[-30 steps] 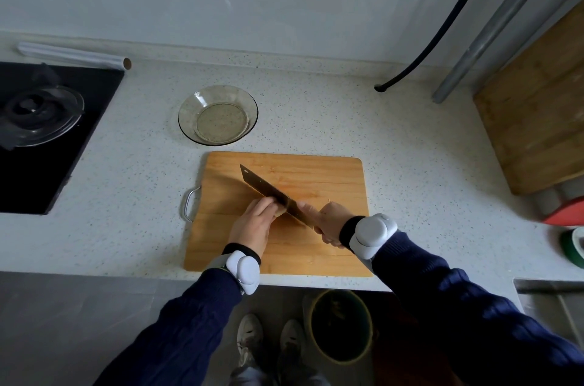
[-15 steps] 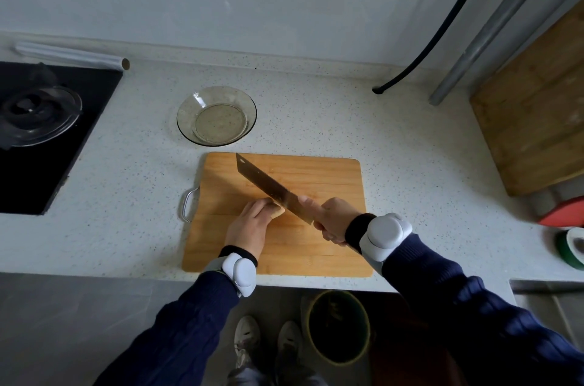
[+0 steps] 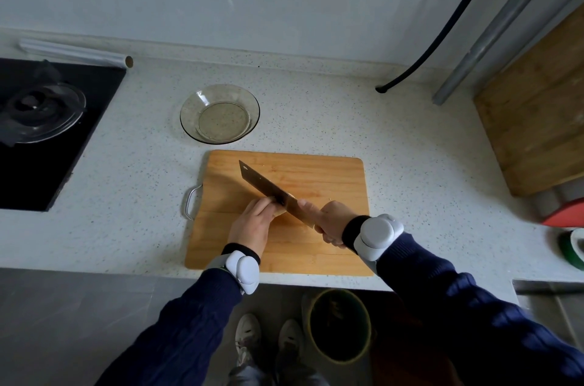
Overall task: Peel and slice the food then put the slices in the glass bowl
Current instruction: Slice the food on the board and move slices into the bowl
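A person stands at a pale speckled desk (image 3: 395,133), seen from above, slicing on a wooden cutting board (image 3: 322,177) at the desk's near edge.

The left hand (image 3: 252,224) lies over the middle of the board. Its fingers are curled down over the food (image 3: 280,212) and press it to the wood. Only a small pale sliver of the food shows beside the fingertips, so what it is cannot be told. The right hand (image 3: 331,221) is wrapped closed round the handle of a broad knife (image 3: 265,186). The blade slants across the board and meets the food right beside the left fingertips.

The piece looks small and light, probably firm, and a cut face may be damp and slippery. It is best held from above with the fingertips tucked back from the blade.

The glass bowl (image 3: 189,107) stands on the desk just beyond the board's far left corner, and no slices show in it. It is breakable, so slices should be set in gently. Nothing lies between the board and the bowl.

Left of the board is a black stove (image 3: 63,171) with a glass lid (image 3: 41,114) on it, and a roll of film (image 3: 76,52) lies behind the stove. Well to the right of the board a second wooden board (image 3: 537,117) leans. On the floor below the board's near edge stands a bin (image 3: 339,325).
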